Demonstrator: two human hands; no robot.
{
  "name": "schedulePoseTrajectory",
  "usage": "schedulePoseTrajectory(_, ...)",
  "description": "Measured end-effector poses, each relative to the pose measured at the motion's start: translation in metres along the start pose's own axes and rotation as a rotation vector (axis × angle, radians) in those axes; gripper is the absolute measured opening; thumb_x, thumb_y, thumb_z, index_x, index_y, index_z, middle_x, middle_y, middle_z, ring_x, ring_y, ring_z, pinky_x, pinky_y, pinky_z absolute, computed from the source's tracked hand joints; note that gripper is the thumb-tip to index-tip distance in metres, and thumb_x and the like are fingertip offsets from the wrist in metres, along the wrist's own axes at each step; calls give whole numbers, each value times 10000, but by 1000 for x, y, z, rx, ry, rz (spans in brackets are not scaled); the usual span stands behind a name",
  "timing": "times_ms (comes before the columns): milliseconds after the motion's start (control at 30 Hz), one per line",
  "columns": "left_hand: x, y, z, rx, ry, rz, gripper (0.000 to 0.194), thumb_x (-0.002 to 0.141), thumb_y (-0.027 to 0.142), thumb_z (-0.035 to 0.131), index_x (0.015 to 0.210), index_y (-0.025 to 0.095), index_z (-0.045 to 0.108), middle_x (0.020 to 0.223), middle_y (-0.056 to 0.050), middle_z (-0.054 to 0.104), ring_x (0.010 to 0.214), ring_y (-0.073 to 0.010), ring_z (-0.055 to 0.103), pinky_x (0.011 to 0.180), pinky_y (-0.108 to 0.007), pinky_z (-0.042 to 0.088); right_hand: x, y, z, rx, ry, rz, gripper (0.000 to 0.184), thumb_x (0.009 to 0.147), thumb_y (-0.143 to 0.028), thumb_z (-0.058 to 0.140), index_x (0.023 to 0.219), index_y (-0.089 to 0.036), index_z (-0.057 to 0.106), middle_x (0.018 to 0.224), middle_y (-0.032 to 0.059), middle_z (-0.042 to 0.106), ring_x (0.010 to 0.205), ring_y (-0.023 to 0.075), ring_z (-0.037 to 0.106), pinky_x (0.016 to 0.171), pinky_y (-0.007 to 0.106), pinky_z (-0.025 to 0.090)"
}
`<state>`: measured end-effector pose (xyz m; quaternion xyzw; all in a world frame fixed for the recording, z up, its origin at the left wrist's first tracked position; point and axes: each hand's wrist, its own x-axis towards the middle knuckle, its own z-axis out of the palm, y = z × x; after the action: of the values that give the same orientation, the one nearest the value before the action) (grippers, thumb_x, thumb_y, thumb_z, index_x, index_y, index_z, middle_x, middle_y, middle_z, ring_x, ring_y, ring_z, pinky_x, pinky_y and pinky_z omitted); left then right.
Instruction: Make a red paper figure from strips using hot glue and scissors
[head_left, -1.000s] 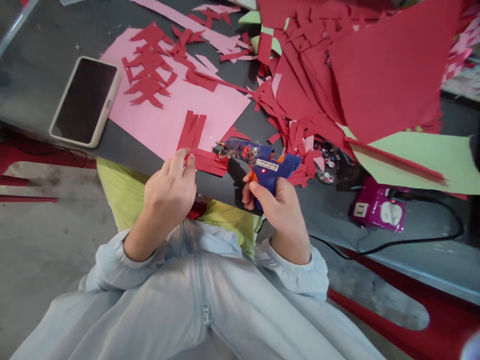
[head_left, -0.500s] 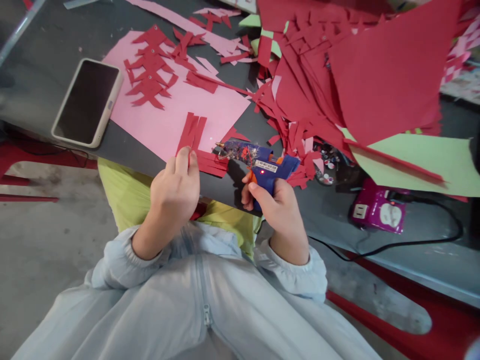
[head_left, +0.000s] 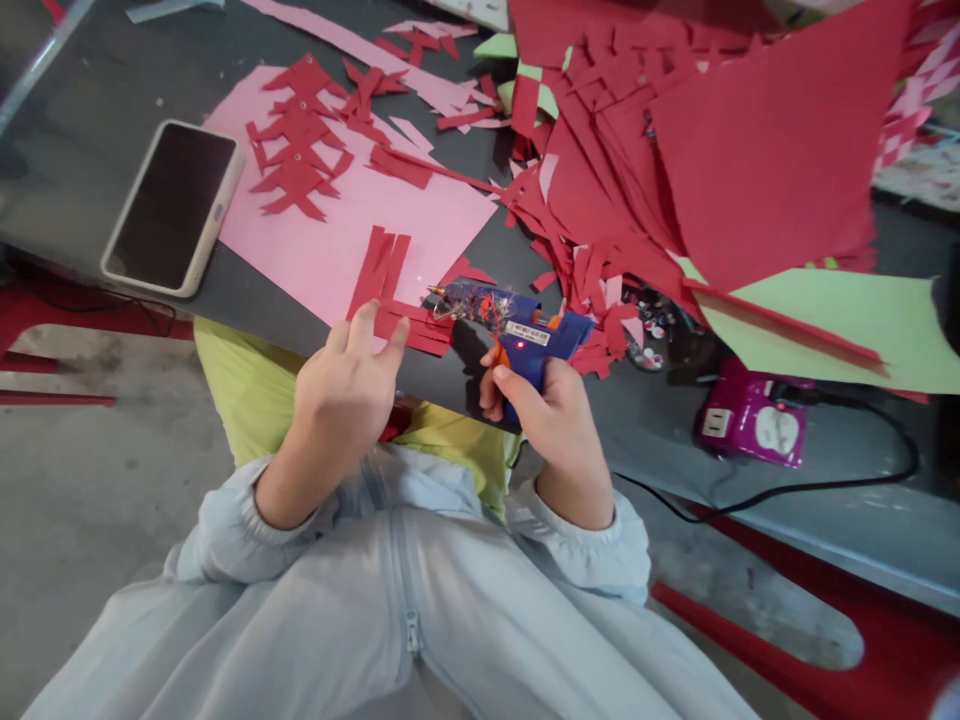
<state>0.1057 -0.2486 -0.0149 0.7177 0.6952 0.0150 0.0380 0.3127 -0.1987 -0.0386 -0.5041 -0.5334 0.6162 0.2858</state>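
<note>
My right hand (head_left: pixel 544 405) is wrapped round the handle of a blue hot glue gun (head_left: pixel 525 325), its red light lit and its tip pointing left. Stringy dried glue and red bits cling to the nozzle. My left hand (head_left: pixel 349 375) has its fingers apart, with fingertips at the corner of folded red paper strips (head_left: pixel 412 325) at the table edge. These strips form an L shape, one arm lying over a pink paper sheet (head_left: pixel 442 225). Further up that sheet rests a red cut-paper piece (head_left: pixel 300 145) with pointed ends and small shiny dots.
A phone (head_left: pixel 172 205) lies to the left. On the right are a heap of red paper (head_left: pixel 772 150), scraps, green paper (head_left: pixel 840 330), a small container of beads (head_left: pixel 652 335) and a purple power box (head_left: pixel 757 415) with a black cable (head_left: pixel 810 485).
My left hand's fingers were pinched together over the red strips; now they have spread apart. The glue gun stays in my right hand, almost in the same place.
</note>
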Motion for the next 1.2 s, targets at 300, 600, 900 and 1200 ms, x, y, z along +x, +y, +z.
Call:
schedulePoseTrajectory(300, -7, -9, 0, -39, 47, 58, 487, 940, 118, 395, 1391, 130, 580, 1434, -204, 572, 1145, -291, 633, 864, -403, 602, 0, 2, 0, -7, -4, -12, 131, 864, -328, 599, 895, -201, 594, 601, -46, 629, 477, 97, 563, 489, 233, 471)
schedulePoseTrajectory(600, -6, -8, -1, -42, 58, 67, 531, 929, 125, 423, 1450, 145, 523, 1405, -185, 584, 1154, -272, 617, 881, -368, 591, 0, 1, 1, -19, -1, -9, 127, 859, -330, 590, 894, -207, 592, 599, -48, 628, 475, 99, 567, 487, 234, 466)
schedulePoseTrajectory(900, -5, -4, -4, 6, 24, 104, 556, 941, 149, 429, 1491, 208, 486, 1460, -168, 556, 1075, -274, 617, 835, -390, 590, 0, 4, -1, -10, -12, -19, 145, 872, -346, 594, 907, -205, 592, 605, -49, 631, 482, 98, 567, 500, 237, 472)
schedulePoseTrajectory(1200, -3, 2, 0, 0, -1, 140, 579, 952, 85, 417, 1447, 370, 516, 1531, -91, 519, 1021, -239, 609, 892, -420, 565, 0, 0, 2, 57, 24, -34, 137, 849, -343, 596, 883, -211, 588, 587, -53, 612, 461, 93, 542, 481, 239, 468)
